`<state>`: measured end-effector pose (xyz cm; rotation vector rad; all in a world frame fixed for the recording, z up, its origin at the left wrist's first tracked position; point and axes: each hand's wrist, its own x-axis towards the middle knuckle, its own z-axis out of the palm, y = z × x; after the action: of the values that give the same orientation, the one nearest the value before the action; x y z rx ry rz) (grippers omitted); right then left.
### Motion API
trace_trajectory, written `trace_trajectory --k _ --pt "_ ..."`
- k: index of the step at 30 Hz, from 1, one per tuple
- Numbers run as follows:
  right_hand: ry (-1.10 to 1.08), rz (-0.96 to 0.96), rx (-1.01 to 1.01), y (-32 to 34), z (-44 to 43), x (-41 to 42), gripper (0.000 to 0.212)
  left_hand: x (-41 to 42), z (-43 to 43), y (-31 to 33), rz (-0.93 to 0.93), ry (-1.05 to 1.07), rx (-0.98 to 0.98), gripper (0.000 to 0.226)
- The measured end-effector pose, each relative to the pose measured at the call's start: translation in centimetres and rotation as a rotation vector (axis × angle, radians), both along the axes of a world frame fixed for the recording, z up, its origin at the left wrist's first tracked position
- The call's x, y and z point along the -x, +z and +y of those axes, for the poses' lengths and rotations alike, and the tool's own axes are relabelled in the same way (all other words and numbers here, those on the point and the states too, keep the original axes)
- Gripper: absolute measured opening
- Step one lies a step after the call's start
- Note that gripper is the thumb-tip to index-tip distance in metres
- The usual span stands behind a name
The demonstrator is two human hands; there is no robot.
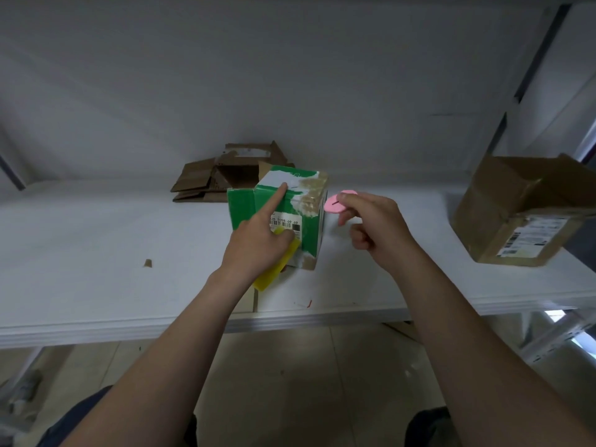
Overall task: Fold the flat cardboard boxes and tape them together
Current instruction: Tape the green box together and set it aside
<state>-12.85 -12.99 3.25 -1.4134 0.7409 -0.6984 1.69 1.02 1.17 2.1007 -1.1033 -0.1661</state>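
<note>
A folded green and white cardboard box (309,204) stands on the white table (96,253), its top sealed with clear tape. My left hand (261,240) grips a yellow tool (277,269) against the box's front, and its index finger stretches up to press on the box's top. My right hand (374,225) hovers just right of the box, pinching a small pink disc-shaped cutter (338,203) between thumb and finger. Flat and half-folded brown cardboard pieces (222,175) lie behind the box.
An assembled brown box (519,214) with open top flaps sits at the table's right end. A small cardboard scrap (147,262) lies at the left. The table's front edge (290,321) runs below my wrists. Metal shelf posts (541,59) rise at the right.
</note>
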Motion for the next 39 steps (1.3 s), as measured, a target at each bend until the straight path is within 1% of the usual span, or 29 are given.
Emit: trace_trajectory --k 3,5,8,9,11,13,14,16,19,21,23,26,28,30,32,36,38,39 --pt "-0.019 -0.094 -0.100 0.4 -0.1 0.1 0.015 0.2 0.1 0.0 0.019 -0.003 0.005 0.079" --pt "0.007 -0.147 -0.102 0.8 0.2 0.0 0.013 0.2 0.0 -0.1 0.006 0.001 0.000 0.080" --pt "0.085 -0.209 -0.087 1.3 0.7 -0.3 0.024 0.2 0.2 0.0 0.010 0.023 0.021 0.080" --pt "0.102 -0.219 -0.082 1.6 0.9 -0.5 0.027 0.2 0.2 0.0 0.031 0.023 0.050 0.075" --pt "0.130 -0.233 -0.070 1.9 1.1 -0.6 0.032 0.2 0.3 0.1 0.101 0.037 0.107 0.056" --pt "0.169 -0.232 -0.027 2.0 1.2 -0.6 0.034 0.1 0.3 0.4 0.119 0.071 0.102 0.041" --pt "0.174 -0.208 0.033 2.0 1.2 -0.6 0.035 0.0 0.3 0.5 0.107 0.083 0.074 0.036" --pt "0.115 -0.117 0.236 1.8 1.0 -0.5 0.034 -0.2 0.4 0.7 0.085 0.093 0.028 0.031" --pt "-0.060 -0.010 0.550 1.5 0.9 -0.4 0.022 -0.3 0.4 0.7 0.087 0.115 -0.022 0.024" --pt "-0.129 0.050 0.721 1.1 1.2 -0.4 0.017 -0.4 0.3 0.7 0.092 0.133 -0.051 0.018" --pt "-0.107 0.101 0.838 0.6 1.4 -0.6 0.017 -0.5 0.2 0.7 0.108 0.142 -0.066 0.018" --pt "-0.012 0.131 1.028 -0.3 1.2 -1.7 0.016 -0.6 0.0 0.6 0.142 0.131 -0.077 0.020" --pt "0.060 0.162 1.061 -0.8 1.2 -2.4 0.018 -0.5 -0.1 0.6 0.150 0.140 -0.067 0.021" --pt "0.076 0.221 1.090 -1.1 1.3 -2.7 0.022 -0.6 -0.1 0.7 0.160 0.165 -0.042 0.019" --pt "0.055 0.250 1.116 -1.5 1.3 -2.9 0.023 -0.7 0.0 0.9 0.156 0.191 -0.013 0.018" --pt "0.009 0.264 1.133 -1.6 1.6 -2.9 0.023 -0.7 0.2 1.1 0.063 0.219 0.024 0.016" --pt "-0.051 0.285 1.162 -1.9 2.0 -3.2 0.019 -0.5 0.2 1.2 0.039 0.232 0.017 0.016" --pt "-0.087 0.298 1.185 -2.0 2.2 -3.3 0.021 -0.4 0.3 1.2 0.034 0.234 0.014 0.015"
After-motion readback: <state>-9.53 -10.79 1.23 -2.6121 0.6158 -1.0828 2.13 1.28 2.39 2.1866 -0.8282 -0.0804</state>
